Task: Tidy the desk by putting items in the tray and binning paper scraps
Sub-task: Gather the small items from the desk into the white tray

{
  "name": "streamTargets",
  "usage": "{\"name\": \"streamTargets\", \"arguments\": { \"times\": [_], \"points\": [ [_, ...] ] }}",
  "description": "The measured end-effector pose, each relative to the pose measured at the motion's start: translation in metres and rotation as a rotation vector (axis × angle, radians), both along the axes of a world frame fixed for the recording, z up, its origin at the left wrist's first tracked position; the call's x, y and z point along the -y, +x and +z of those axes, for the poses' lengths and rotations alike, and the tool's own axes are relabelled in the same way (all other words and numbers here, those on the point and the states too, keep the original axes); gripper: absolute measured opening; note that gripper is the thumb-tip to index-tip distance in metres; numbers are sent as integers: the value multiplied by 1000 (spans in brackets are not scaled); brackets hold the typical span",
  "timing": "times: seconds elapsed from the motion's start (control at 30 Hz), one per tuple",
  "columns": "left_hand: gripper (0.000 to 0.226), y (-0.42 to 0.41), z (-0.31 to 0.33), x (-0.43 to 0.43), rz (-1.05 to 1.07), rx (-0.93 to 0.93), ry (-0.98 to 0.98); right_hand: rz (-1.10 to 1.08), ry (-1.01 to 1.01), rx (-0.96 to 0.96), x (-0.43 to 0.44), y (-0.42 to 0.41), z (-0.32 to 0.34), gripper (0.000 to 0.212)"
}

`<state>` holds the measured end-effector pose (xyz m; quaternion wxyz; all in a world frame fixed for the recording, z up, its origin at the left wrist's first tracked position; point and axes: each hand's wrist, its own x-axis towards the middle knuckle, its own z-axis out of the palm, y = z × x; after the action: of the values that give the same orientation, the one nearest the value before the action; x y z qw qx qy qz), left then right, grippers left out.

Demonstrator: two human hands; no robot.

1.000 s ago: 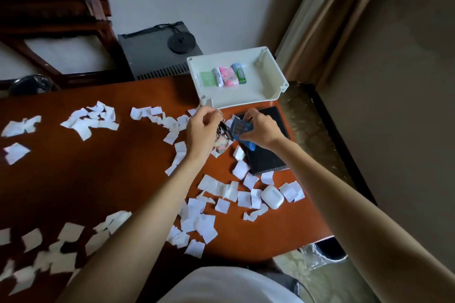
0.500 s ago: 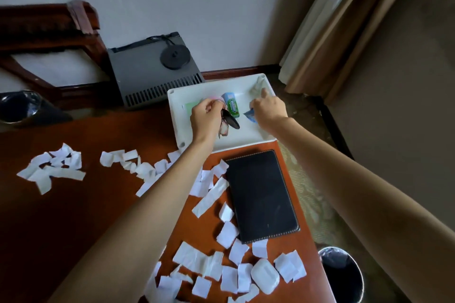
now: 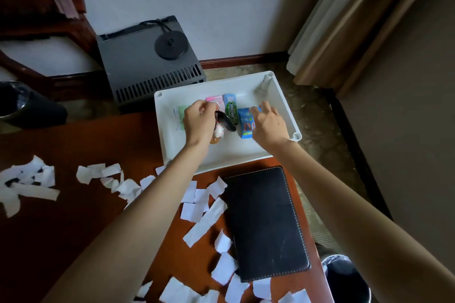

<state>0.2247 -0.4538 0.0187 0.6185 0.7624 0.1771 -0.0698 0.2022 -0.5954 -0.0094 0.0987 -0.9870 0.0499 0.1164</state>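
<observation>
Head view, looking down over a dark wooden desk (image 3: 73,216). A white tray (image 3: 231,155) sits at the desk's far right corner, and both of the person's arms reach forward into it.

The left hand (image 3: 198,122) is clenched round the ring of a keychain (image 3: 225,122). A black fob and a small pink charm hang from it, low over the tray floor or perhaps just touching it. The right hand (image 3: 268,125) has its fingers bent down over the far end of a blue packet (image 3: 245,123), which lies flat in the tray. The thumb is hidden, so I cannot tell whether the hand pinches the packet or only touches it.

A green gum pack (image 3: 231,112) lies between the two hands, beside the blue packet, with its long side running away from the person. A pink pack (image 3: 213,99) and a pale green packet (image 3: 179,115) lie partly hidden behind the left hand.

On the near side of the tray, almost touching its front edge, lies a black notebook (image 3: 266,224). Its long side points from the person toward the tray. It sits directly under the right forearm, so the right hand looks the nearer one to slide it in. Torn paper scraps (image 3: 205,225) are scattered left of the notebook and across the desk. A dark bin (image 3: 344,278) stands on the floor by the near right corner, again on the right hand's side.
</observation>
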Motion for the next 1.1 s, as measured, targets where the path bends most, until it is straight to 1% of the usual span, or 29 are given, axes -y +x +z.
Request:
{"name": "streamTargets", "arguments": {
  "times": [0.1, 0.17, 0.23, 0.3, 0.4, 0.47, 0.57, 0.63, 0.7, 0.77, 0.83, 0.9, 0.97, 1.03, 1.1],
  "points": [
    [31, 2, -2, 1, 15, -11, -20, 24, 37, -110, -1, -8, -4, 54],
    [32, 3, -1, 2, 6, -14, -25, 38, 20, -161, -1, -9, -8, 55],
    [30, 4, -1, 2, 3, -22, -27, 5, 4, -131, 0, -5, -12, 50],
    [23, 7, -1, 3, 12, -25, -24, -22, -8, -84, 1, 1, -16, 49],
    [17, 12, -2, 3, 28, -35, -19, -52, 20, -24, 1, 12, -19, 46],
    [20, 14, -2, 4, 24, -33, -17, -61, 44, 9, 0, 20, -21, 44],
    [28, 15, 0, 5, 6, -37, -29, -47, 99, 15, 2, 28, -24, 46],
    [28, 13, 3, 5, -9, -56, -39, -60, 152, 12, 3, 28, -25, 49],
    [27, 11, 5, 5, -30, -52, -28, -111, 187, 47, 1, 24, -22, 53],
    [22, 10, 7, 7, -49, -18, 5, -191, 292, 132, -3, 16, -13, 57],
    [16, 8, 12, 10, -85, 24, 51, -229, 480, 190, -9, 5, 1, 62],
    [20, 6, 19, 16, -123, 59, 54, -197, 660, 143, -16, -8, 13, 69],
    [28, 2, 26, 22, -153, 62, 36, -162, 781, 49, -23, -21, 18, 74],
    [24, -4, 30, 29, -170, 51, 36, -195, 876, 33, -27, -30, 18, 74],
    [16, -11, 32, 36, -176, 55, 25, -302, 931, 88, -28, -34, 15, 70]
  ]
}}
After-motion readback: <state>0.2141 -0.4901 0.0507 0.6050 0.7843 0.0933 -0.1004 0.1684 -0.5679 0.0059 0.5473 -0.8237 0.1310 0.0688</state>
